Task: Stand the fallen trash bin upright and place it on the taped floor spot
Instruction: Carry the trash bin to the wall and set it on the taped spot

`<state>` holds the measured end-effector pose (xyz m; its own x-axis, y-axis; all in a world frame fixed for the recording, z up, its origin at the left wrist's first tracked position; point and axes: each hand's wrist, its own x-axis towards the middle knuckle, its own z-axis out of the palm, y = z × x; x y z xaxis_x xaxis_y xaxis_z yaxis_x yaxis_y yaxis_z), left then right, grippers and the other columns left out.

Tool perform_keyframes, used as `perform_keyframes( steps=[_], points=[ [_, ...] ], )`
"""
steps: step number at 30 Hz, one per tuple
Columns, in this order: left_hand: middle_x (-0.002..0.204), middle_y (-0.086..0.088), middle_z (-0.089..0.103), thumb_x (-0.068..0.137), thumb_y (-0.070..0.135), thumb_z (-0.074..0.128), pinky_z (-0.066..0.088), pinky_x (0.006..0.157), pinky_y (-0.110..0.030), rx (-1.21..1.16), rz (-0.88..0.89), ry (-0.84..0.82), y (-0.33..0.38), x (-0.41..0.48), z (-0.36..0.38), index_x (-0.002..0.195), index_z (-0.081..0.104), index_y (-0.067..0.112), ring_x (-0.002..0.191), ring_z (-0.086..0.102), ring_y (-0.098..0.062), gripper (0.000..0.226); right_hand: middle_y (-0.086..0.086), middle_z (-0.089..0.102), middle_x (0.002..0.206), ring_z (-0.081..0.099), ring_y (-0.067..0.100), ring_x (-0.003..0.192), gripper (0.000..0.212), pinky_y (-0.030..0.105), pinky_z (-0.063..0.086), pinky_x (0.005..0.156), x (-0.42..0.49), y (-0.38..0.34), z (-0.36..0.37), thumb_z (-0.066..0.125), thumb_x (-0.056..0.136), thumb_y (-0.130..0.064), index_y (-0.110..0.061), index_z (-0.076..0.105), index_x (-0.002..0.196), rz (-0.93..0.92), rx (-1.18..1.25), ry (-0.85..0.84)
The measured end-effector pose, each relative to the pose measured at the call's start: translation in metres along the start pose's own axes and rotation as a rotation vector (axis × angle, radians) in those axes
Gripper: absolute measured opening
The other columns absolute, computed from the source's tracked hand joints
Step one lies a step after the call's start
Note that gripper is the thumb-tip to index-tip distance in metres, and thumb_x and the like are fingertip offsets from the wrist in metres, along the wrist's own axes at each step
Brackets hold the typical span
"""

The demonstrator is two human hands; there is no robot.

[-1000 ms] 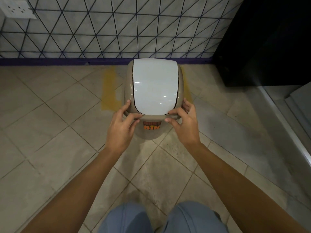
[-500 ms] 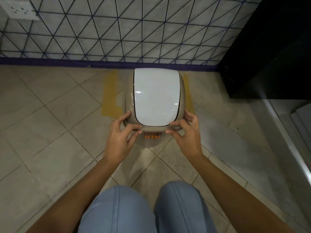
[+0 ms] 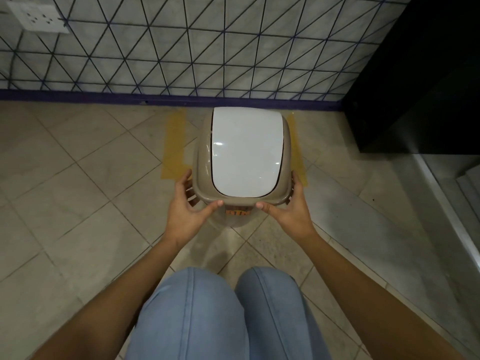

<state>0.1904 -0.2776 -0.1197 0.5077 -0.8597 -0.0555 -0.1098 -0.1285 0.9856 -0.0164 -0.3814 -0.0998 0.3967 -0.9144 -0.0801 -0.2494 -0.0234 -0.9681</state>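
Observation:
A beige trash bin (image 3: 202, 162) with a white swing lid (image 3: 246, 154) stands upright on the tiled floor near the wall, between two strips of yellow tape (image 3: 174, 149). An orange label shows on its near side, partly hidden under the rim. My left hand (image 3: 185, 211) cups the rim's near-left corner, thumb on the front edge. At the near-right corner my right hand (image 3: 291, 209) does the same. The fingers of both hands curl under the rim. The bin's base is hidden by its lid.
A tiled wall with a dark purple baseboard (image 3: 104, 96) runs behind the bin. A black cabinet (image 3: 420, 87) stands at the right, with a raised ledge (image 3: 441, 190) below it. My knees in blue jeans (image 3: 220, 315) fill the bottom centre. A wall socket (image 3: 39, 18) is at top left.
The view pulled back and my knees rose into frame. My hands shifted from the rim's top edge to its lower corners. The bin stays between the tape strips.

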Motion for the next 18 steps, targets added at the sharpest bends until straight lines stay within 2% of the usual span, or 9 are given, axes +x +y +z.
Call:
perform_keyframes(
  steps=[2, 4, 8, 11, 13, 15, 18],
  points=[
    [0.136, 0.004, 0.047, 0.057, 0.047, 0.080, 0.048, 0.097, -0.029, -0.040, -0.015, -0.017, 0.001, 0.001, 0.001, 0.140, 0.029, 0.030, 0.122, 0.049, -0.008, 0.099, -0.028, 0.039, 0.126, 0.042, -0.024, 0.111, 0.094, 0.002, 0.040, 0.082, 0.001, 0.000, 0.000, 0.085, 0.056, -0.023, -0.044, 0.025, 0.127, 0.003, 0.048, -0.020],
    [0.137, 0.005, 0.046, 0.059, 0.043, 0.080, 0.049, 0.096, -0.029, -0.057, -0.016, -0.019, 0.003, 0.001, 0.002, 0.140, 0.029, 0.027, 0.122, 0.049, -0.007, 0.097, -0.030, 0.039, 0.124, 0.043, -0.022, 0.110, 0.095, 0.005, 0.043, 0.082, 0.002, 0.000, -0.001, 0.085, 0.055, -0.023, -0.043, 0.026, 0.128, 0.015, 0.083, -0.021],
    [0.136, 0.005, 0.046, 0.062, 0.035, 0.080, 0.050, 0.091, -0.021, -0.083, -0.025, -0.004, 0.006, 0.002, 0.005, 0.142, 0.028, 0.021, 0.120, 0.048, -0.004, 0.097, -0.030, 0.039, 0.126, 0.041, -0.014, 0.117, 0.109, 0.015, 0.044, 0.095, 0.009, -0.003, -0.004, 0.085, 0.054, -0.026, -0.027, 0.021, 0.142, 0.032, 0.068, -0.042],
    [0.131, 0.013, 0.046, 0.066, 0.028, 0.080, 0.049, 0.085, -0.014, -0.102, -0.033, 0.016, 0.005, 0.005, 0.005, 0.141, 0.029, 0.022, 0.119, 0.048, -0.003, 0.091, -0.027, 0.039, 0.127, 0.041, -0.022, 0.112, 0.108, 0.011, 0.043, 0.093, 0.015, -0.002, -0.004, 0.085, 0.060, -0.012, -0.018, 0.020, 0.146, 0.028, 0.043, -0.058],
    [0.131, 0.014, 0.046, 0.068, 0.025, 0.080, 0.049, 0.086, -0.016, -0.103, -0.036, 0.018, 0.005, 0.009, 0.002, 0.140, 0.029, 0.022, 0.119, 0.048, -0.002, 0.088, -0.027, 0.039, 0.127, 0.042, -0.024, 0.110, 0.107, 0.010, 0.043, 0.094, 0.018, 0.000, -0.001, 0.084, 0.062, -0.010, -0.018, 0.019, 0.146, 0.024, 0.038, -0.043],
    [0.135, 0.008, 0.045, 0.068, 0.025, 0.079, 0.050, 0.089, -0.020, -0.113, -0.042, 0.001, 0.005, 0.016, -0.001, 0.141, 0.029, 0.021, 0.120, 0.049, -0.004, 0.089, -0.023, 0.040, 0.130, 0.044, -0.013, 0.116, 0.107, 0.018, 0.043, 0.099, 0.019, 0.000, 0.003, 0.084, 0.062, -0.012, -0.019, 0.018, 0.146, 0.031, 0.045, -0.028],
    [0.134, 0.008, 0.046, 0.065, 0.029, 0.079, 0.050, 0.084, -0.015, -0.135, -0.043, -0.003, 0.008, 0.024, -0.003, 0.141, 0.028, 0.022, 0.118, 0.050, -0.002, 0.091, -0.012, 0.039, 0.138, 0.042, 0.007, 0.127, 0.105, 0.026, 0.044, 0.101, 0.022, -0.003, 0.007, 0.083, 0.065, -0.010, -0.019, 0.017, 0.146, 0.024, 0.070, -0.018]
  ],
)
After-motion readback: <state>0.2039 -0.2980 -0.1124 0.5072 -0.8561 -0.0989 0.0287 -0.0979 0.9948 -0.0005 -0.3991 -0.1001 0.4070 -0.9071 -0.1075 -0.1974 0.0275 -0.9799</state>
